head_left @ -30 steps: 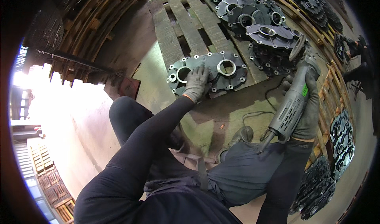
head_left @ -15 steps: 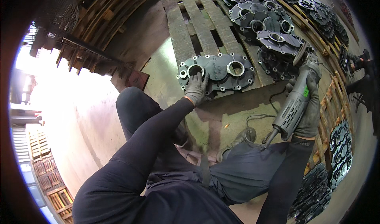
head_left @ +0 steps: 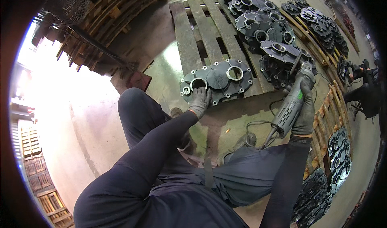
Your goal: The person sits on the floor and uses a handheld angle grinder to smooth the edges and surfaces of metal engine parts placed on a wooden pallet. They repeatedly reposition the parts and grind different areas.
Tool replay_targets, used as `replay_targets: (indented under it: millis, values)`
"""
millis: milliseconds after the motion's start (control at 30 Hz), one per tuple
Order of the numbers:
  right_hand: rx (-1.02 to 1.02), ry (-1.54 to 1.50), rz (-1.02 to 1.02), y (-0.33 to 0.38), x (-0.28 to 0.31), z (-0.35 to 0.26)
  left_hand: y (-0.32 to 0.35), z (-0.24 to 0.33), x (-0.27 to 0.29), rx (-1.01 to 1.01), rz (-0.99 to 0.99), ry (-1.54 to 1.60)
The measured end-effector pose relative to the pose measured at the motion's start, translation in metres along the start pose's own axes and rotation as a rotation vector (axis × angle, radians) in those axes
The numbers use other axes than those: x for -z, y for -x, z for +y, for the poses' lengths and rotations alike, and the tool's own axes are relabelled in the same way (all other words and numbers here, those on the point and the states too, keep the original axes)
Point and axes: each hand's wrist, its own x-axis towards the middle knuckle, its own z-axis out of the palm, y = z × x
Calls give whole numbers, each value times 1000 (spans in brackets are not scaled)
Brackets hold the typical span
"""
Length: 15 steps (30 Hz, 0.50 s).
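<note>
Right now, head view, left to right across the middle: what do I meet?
Reddish block on the floor → two-bore cover casting with the left hand on it → angle grinder in the right hand → co-worker in dark clothing near the right rim.

Place: factory workshop | stacked wooden pallets [head_left: 115, 13] | piled metal castings [head_left: 322, 27] | corded angle grinder [head_left: 288, 110] | concrete floor [head_left: 164, 81]

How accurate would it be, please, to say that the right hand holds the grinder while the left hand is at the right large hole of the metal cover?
Not quite: in the head view, the left hand is at the left large hole of the metal cover. The right hand does hold the grinder.
</note>
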Motion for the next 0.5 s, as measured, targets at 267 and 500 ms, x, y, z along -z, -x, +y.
replay_targets:
  millis: [267, 500]
  values:
    - [87, 49, 2, 7, -13, -1, 32, 5, 7, -45, 32, -11]
    - [63, 40, -39, 5, -21, 0, 65, 18, 13, -67, -64, 16]
